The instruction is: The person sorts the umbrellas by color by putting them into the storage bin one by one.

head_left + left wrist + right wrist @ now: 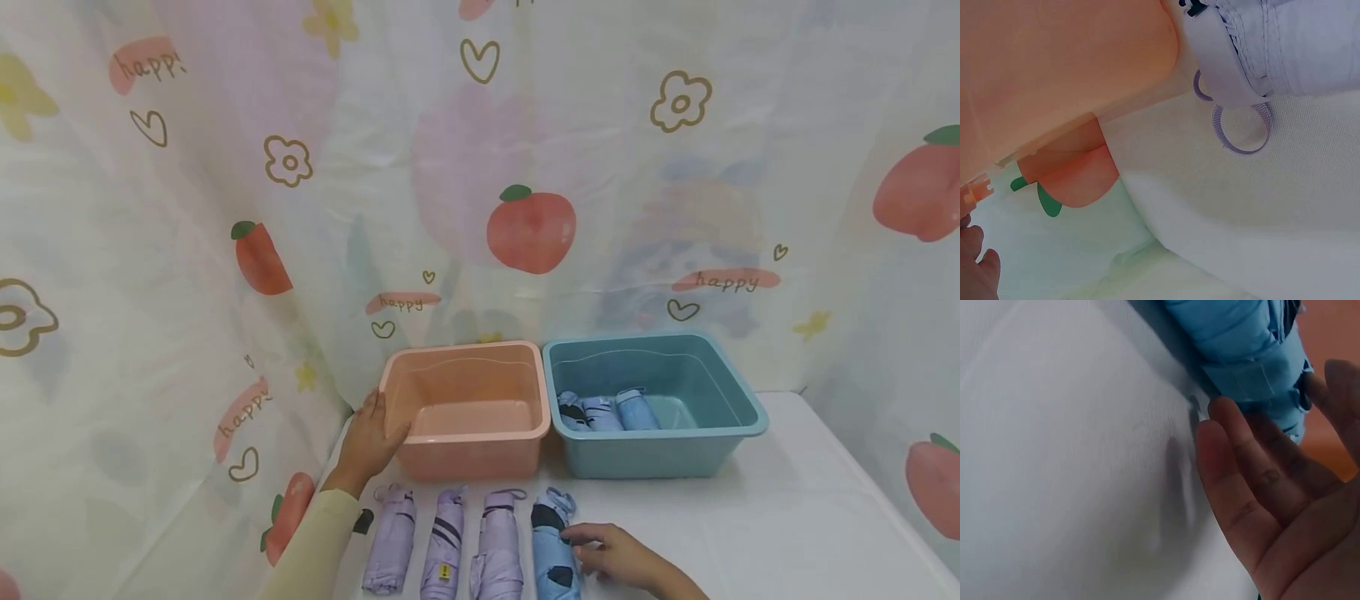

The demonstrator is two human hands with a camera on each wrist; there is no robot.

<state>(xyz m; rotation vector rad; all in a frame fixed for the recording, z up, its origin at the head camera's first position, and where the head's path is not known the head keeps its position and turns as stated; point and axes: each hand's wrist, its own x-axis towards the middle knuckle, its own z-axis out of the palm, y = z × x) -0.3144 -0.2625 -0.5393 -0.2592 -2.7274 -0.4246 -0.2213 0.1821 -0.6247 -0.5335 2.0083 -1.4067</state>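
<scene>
Your right hand (615, 554) is at the blue umbrella (553, 546), which lies folded on the white table (813, 492), rightmost in a row with 3 lavender umbrellas (498, 546). Its fingers are extended around the umbrella's side, unclenched, with no firm grasp; the close right-wrist view is too cropped to tell how many fingertips touch it. Your left hand (367, 446) rests at the left side of the peach tub (468, 458), fingers outstretched and grasping nothing. The teal tub (645, 458), just beside the peach tub, holds 3 bluish umbrellas (637, 410).

You seem to be at the step of taking hold of the blue umbrella. The next move calls for curling your right fingers and thumb snugly around its body before any lift.
</scene>
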